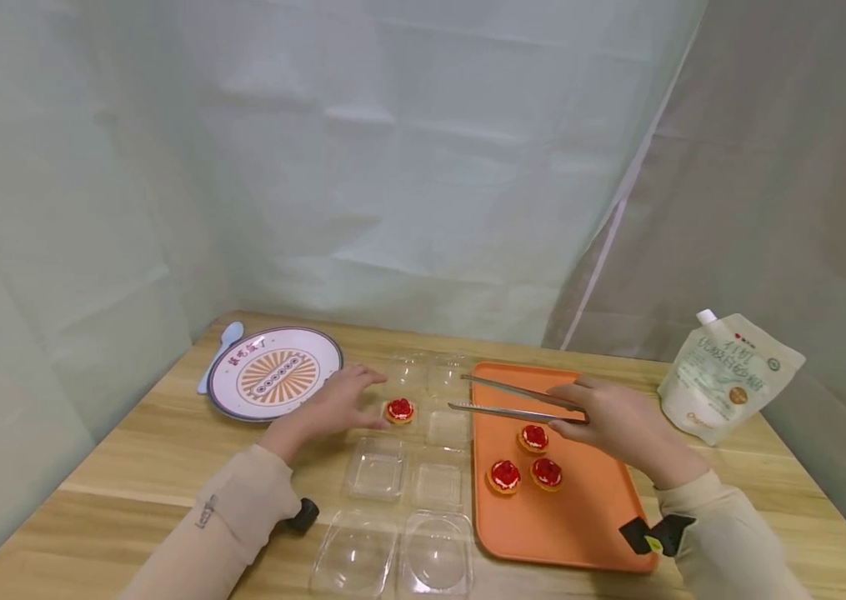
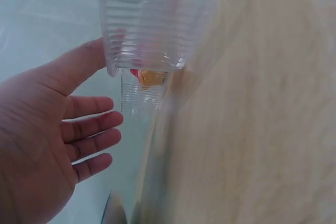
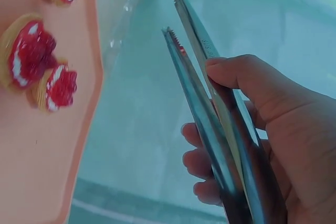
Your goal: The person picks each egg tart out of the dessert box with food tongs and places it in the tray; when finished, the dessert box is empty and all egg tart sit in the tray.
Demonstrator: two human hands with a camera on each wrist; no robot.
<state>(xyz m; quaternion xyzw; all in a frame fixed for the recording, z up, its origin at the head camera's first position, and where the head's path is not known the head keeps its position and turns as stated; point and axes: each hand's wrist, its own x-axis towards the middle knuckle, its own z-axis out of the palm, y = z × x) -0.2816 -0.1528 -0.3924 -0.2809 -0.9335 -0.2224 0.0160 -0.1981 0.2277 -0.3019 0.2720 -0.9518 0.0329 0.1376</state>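
My right hand (image 1: 618, 421) grips metal tongs (image 1: 513, 413) over the orange tray (image 1: 565, 525). The tongs' serrated tips are apart with nothing between them, as the right wrist view shows. On the tray sit three small tarts (image 1: 504, 475) with red topping and white cream. Another red-topped tart (image 1: 399, 410) lies in a compartment of a clear plastic container (image 1: 377, 471), left of the tray. Beside that tart is my left hand (image 1: 336, 400), fingers extended and holding nothing. The left wrist view shows its thumb by the clear container wall (image 2: 147, 51); whether they touch is unclear.
A patterned plate (image 1: 216, 392) and a light blue spoon (image 1: 231, 335) lie at the back left. At the right stands a white spouted pouch (image 1: 726, 379). Clear lids (image 1: 433, 554) extend toward the front of the wooden table (image 1: 167, 475). Curtains (image 1: 423, 167) hang behind.
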